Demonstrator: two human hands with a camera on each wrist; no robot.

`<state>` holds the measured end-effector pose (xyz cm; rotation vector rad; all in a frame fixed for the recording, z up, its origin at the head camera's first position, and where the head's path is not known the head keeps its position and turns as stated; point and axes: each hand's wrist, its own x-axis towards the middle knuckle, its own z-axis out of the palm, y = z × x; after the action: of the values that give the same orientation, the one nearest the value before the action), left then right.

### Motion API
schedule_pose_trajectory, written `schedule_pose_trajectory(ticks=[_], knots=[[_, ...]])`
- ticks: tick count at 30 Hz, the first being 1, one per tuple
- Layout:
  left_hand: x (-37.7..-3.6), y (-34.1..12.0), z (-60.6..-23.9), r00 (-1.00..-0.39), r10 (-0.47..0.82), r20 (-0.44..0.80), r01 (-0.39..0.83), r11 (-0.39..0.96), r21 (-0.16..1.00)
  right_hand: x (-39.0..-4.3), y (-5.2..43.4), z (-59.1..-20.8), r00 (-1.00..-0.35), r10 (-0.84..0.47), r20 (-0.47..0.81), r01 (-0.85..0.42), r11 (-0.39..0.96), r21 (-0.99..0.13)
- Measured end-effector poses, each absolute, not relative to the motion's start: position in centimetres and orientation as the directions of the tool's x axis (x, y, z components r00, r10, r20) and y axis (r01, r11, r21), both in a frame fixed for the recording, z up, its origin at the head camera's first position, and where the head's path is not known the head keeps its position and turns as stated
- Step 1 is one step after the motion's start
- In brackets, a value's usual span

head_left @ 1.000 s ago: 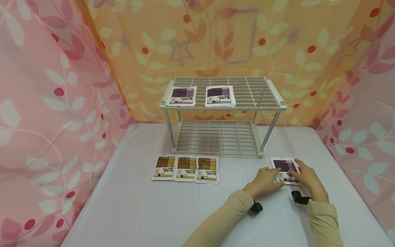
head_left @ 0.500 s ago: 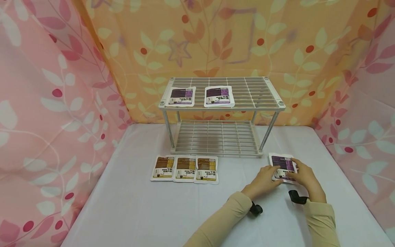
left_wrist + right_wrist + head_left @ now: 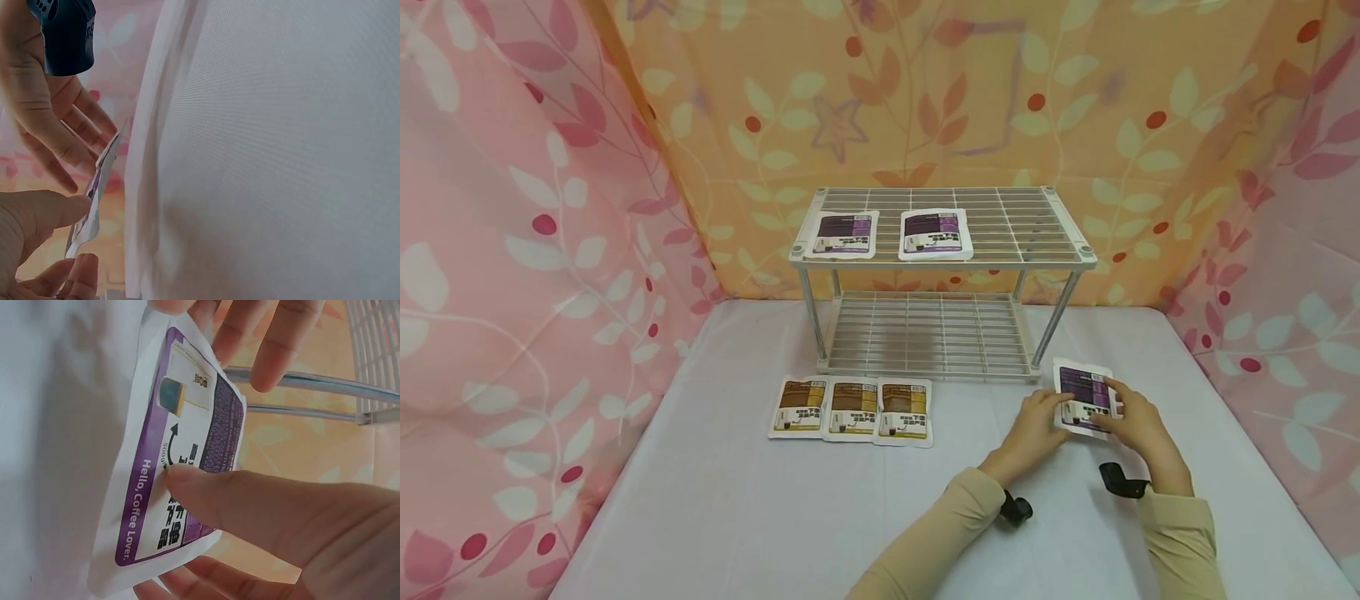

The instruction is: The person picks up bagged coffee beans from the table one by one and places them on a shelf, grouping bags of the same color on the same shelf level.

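Both hands have lifted the purple coffee packet (image 3: 1084, 397) off the desk (image 3: 737, 500) since a second ago: it lay flat under the fingers then, and now its far edge is tipped up toward the rack, a little nearer the rack's right front leg.

Going left to right: three brown coffee packets (image 3: 851, 409) lie flat in a row on the desk, edges touching, just in front of the wire rack (image 3: 940, 279). The rack's top shelf (image 3: 1030, 225) carries two purple packets (image 3: 893, 233) side by side at its left end; the right part of that shelf is bare wire. The lower shelf (image 3: 925, 333) shows only wire.

Further right, the left hand (image 3: 1037, 429) pinches the lifted packet's left edge between thumb and fingers, and the right hand (image 3: 1131, 421) grips its right side, thumb pressed on the printed face with the fingers curled behind, as the right wrist view (image 3: 181, 469) shows plainly. The packet is held clear of the desk, just right of the rack.

By my reading, the step in hand is the pick-up of this last purple packet. The likely next move calls for raising it to top-shelf height and laying it flat beside the other two purple ones.
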<state>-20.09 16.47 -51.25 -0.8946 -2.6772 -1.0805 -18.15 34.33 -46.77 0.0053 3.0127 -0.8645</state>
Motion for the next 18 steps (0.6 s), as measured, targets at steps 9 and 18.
schedule_pose_trajectory(ticks=[9,18], knots=[[-20.4,15.9,-51.5,-0.821,0.420,0.386,0.565,0.501,0.655,-18.3,33.7,-46.8,-0.999,-0.020,0.031,-0.034,0.844,-0.535],[-20.5,15.0,-51.3,-0.797,0.380,0.469,0.595,0.370,0.713,-18.3,33.1,-46.5,-0.998,-0.026,0.061,-0.054,0.846,-0.530]])
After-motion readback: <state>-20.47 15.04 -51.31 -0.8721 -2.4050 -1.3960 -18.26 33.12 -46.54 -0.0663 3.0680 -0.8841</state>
